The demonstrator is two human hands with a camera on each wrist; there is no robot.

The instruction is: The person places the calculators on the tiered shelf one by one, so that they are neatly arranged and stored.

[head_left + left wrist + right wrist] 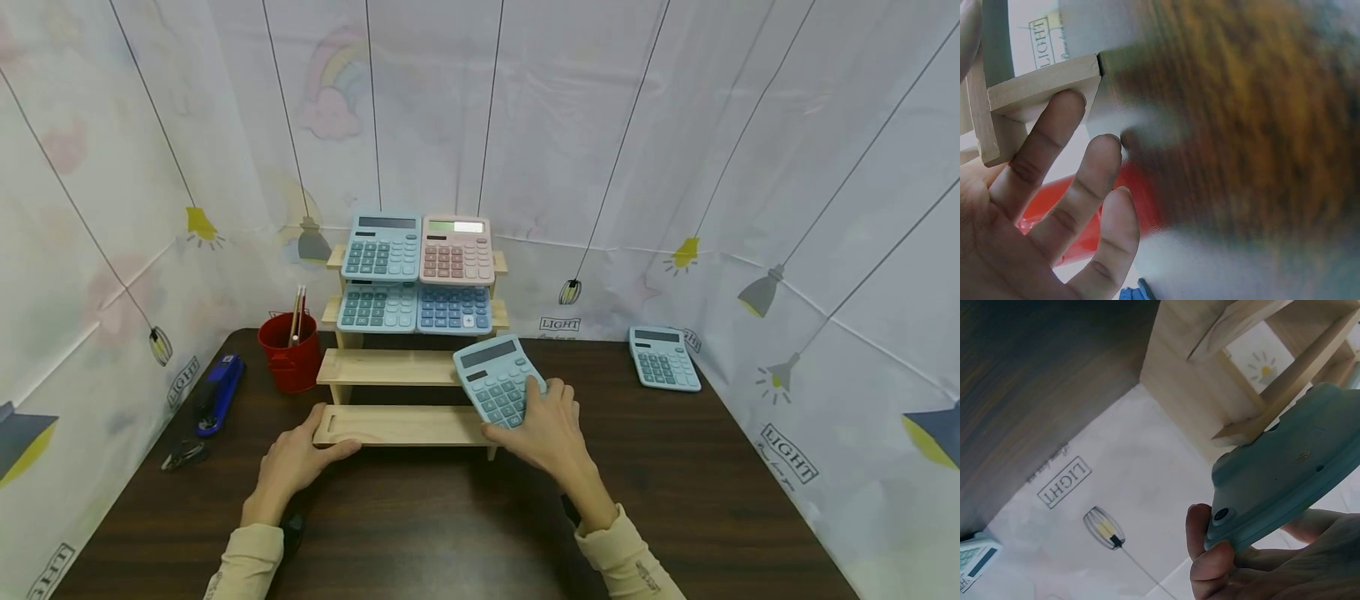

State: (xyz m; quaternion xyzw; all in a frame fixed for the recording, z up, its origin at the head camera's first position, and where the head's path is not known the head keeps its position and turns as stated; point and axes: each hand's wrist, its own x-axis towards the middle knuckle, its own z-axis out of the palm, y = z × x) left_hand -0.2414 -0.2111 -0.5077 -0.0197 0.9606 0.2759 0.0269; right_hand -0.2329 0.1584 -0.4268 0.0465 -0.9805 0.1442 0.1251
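Observation:
My right hand (551, 429) grips a light blue calculator (491, 371) by its lower right side, tilted, over the right end of the lower steps of a wooden tiered rack (405, 425). From the right wrist view, the underside of this calculator (1285, 465) shows, with fingers curled at its edge. My left hand (292, 462) holds the left end of the lowest step, thumb along the front. One fingertip meets the wood in the left wrist view, the other fingers spread apart. On the upper two tiers sit light blue calculators (382, 246), a pink calculator (457, 250) and a darker blue calculator (453, 310).
Another light blue calculator (665, 358) lies at the table's back right. Left of the rack stand a red bucket (292, 358) with pencils in it, a blue stapler (219, 393) and a small dark object (184, 455). Printed curtains (675, 125) enclose the dark wooden table (420, 525).

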